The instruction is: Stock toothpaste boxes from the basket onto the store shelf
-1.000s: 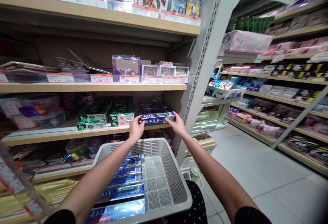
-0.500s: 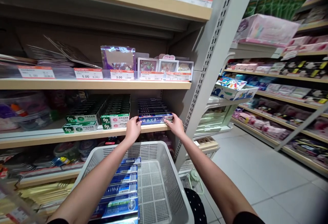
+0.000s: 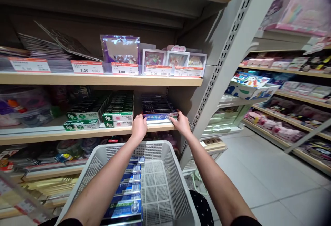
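Observation:
A row of dark blue toothpaste boxes (image 3: 158, 116) lies on the shelf, the front ones stacked. My left hand (image 3: 139, 128) is closed at the left end of the front box, with the thumb against its side. At the right end, my right hand (image 3: 181, 124) holds the box with the thumb on its front face. Left of my hands stand two rows of green and white toothpaste boxes (image 3: 118, 116). Below my arms is a grey plastic basket (image 3: 172, 170), with several blue boxes (image 3: 126, 203) lined up along its left part.
The shelf above (image 3: 108, 79) carries price tags and small packaged goods close over my hands. A slotted grey upright (image 3: 219, 67) rises to the right of my right hand. Beyond it are a tiled aisle (image 3: 253, 170) and more stocked shelves.
The blue toothpaste boxes under my hands have slid a little deeper onto the shelf, so more of the shelf shows in front. My view has moved slightly closer.

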`<action>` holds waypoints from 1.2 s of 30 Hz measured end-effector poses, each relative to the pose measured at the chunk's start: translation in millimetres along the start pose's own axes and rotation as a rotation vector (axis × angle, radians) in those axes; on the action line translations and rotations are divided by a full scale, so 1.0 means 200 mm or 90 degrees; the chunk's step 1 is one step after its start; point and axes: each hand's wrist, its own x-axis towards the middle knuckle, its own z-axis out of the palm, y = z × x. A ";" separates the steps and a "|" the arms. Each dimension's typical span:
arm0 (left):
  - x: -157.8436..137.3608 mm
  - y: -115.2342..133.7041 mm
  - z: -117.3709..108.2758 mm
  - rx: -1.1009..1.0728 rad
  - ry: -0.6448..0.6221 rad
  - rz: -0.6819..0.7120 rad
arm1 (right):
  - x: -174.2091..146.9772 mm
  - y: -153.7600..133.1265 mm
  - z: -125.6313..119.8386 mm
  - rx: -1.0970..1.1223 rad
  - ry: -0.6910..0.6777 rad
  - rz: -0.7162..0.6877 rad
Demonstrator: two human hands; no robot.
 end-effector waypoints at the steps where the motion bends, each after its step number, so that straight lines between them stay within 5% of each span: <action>1: -0.01 0.01 -0.01 -0.001 -0.003 0.003 | -0.01 0.00 0.00 -0.007 -0.002 -0.002; 5: -0.07 0.01 -0.05 -0.050 -0.027 0.050 | -0.05 -0.03 -0.01 -0.033 0.004 -0.024; 11: -0.40 -0.17 -0.30 -0.140 -0.151 0.283 | -0.36 -0.18 -0.06 -0.029 0.086 -0.112; 14: -0.61 -0.34 -0.50 -0.138 -0.315 0.260 | -0.63 -0.32 -0.08 -0.004 -0.049 -0.197; 17: -0.79 -0.53 -0.70 -0.194 -0.452 0.135 | -0.87 -0.47 -0.10 0.065 -0.315 -0.218; 22: -1.03 -0.76 -0.91 -0.255 -0.545 0.041 | -1.16 -0.64 -0.07 0.188 -0.678 -0.223; 27: -1.15 -0.82 -0.97 -0.115 -0.584 0.031 | -1.24 -0.68 0.01 0.206 -0.741 -0.230; 36: -1.09 -0.85 -0.90 -0.010 -0.615 0.132 | -1.22 -0.70 0.12 0.081 -0.714 -0.310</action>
